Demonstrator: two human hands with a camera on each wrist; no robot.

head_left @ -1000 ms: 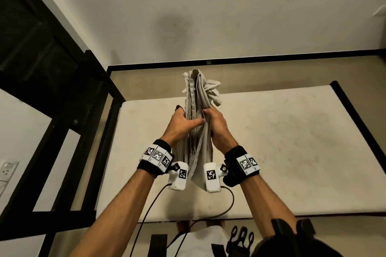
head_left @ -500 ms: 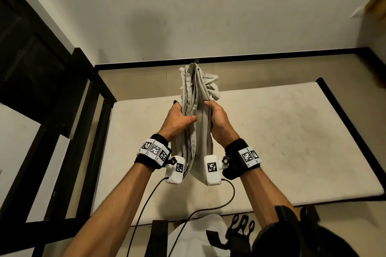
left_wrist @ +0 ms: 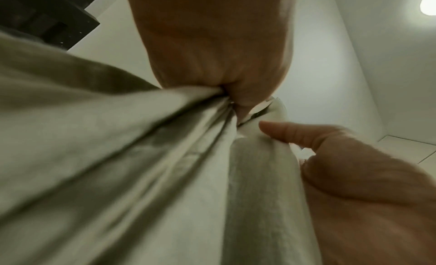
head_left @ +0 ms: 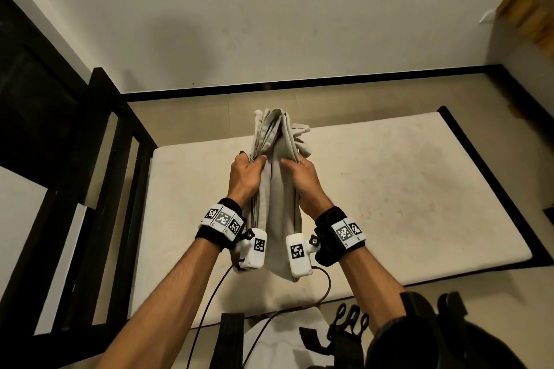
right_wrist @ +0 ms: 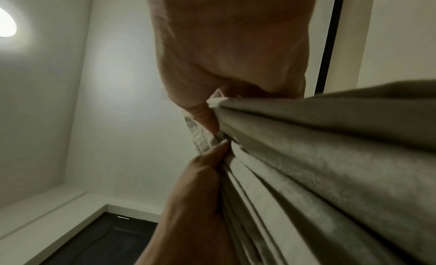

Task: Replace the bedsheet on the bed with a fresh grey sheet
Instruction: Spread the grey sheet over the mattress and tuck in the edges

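Black timber of the bed frame (head_left: 99, 189) runs down your left, with the bare, faintly stained mattress (head_left: 389, 189) spread across the scene below your arms. Your left hand (head_left: 244, 178) grips the left side of the folded grey sheet (head_left: 280, 189), thumb pressed across the front of the folds and fingers wrapped behind. The sheet stands upright in the air above the mattress, its bundled layers rising past your knuckles and hanging down between your wrists. Your right hand (head_left: 305, 181) clamps the sheet's right side, thumb on the front and fingers curled round the back. Both wrists carry black straps with white marker tags. A blurred wooden object (head_left: 530, 18) sits at far right.
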